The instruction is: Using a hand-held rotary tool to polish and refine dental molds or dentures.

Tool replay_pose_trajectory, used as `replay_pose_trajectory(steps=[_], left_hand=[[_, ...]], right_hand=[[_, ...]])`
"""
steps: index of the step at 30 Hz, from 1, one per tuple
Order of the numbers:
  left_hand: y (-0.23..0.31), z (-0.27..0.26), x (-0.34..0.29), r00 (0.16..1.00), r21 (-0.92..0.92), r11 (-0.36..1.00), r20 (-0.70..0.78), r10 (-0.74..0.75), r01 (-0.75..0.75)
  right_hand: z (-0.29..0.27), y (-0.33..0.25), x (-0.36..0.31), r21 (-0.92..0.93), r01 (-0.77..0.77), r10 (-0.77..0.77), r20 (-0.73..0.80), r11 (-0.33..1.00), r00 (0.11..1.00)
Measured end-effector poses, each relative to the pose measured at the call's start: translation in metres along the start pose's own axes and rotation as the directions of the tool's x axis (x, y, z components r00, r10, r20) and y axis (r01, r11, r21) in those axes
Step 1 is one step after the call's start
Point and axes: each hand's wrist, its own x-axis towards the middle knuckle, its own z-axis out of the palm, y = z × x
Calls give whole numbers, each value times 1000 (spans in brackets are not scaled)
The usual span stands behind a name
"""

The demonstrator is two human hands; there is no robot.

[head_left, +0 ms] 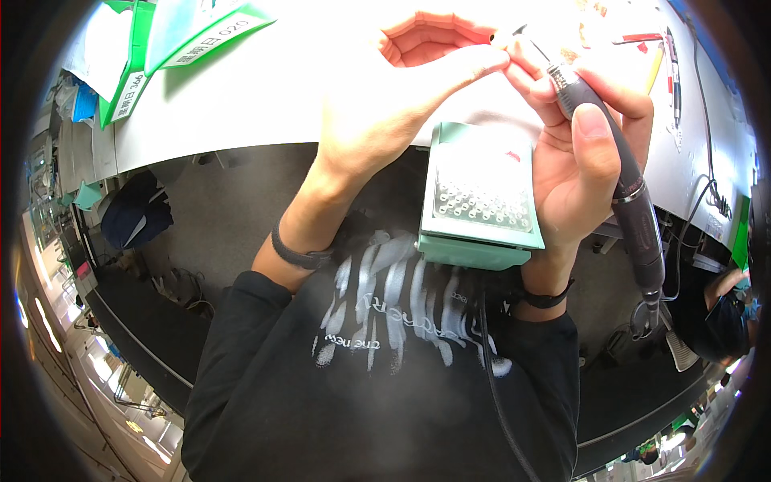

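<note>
My right hand (590,153) is closed around a dark rotary handpiece (622,157), gripped like a pen. Its thin metal bit points up and left, toward the fingertips of my left hand (385,104). Thumb and fingers of that left hand are pinched together, meeting the right fingertips. Something small and dark shows at the pinch, too small and overexposed to name. Just below both hands, at the table's front edge, sits a mint-green box (482,249) with a pale top full of small holes.
Green-edged trays or folders (205,40) with white labels stand on the white table (241,104) at the far left. Pens (673,76) and a red-handled tool (638,38) lie at the far right. A dark cable (707,120) runs down the right side. Another person (723,317) sits at the right.
</note>
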Motion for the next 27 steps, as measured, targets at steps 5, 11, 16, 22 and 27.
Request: replay_pose_trajectory(steps=[5, 11, 16, 22, 27], left_hand=[[-3, -2, -1, 1000, -24, 1000, 5, -15, 15], [-2, -3, -1, 1000, -24, 1000, 27, 2, -1], [-2, -2, -1, 1000, -28, 1000, 0, -3, 3], [-2, -3, 0, 1000, 3, 1000, 15, -3, 3], [4, 0, 2, 999, 24, 999, 43, 23, -24]], right_hand=[[-7, -8, -2, -96, -77, 91, 150, 992, 985], [-5, -10, -1, -135, -35, 62, 200, 990, 978], [-6, -8, -1, -103, -23, 43, 192, 994, 980], [-5, -7, -2, -127, -13, 36, 181, 992, 983], [-7, -8, -1, -95, -117, 128, 121, 989, 984]])
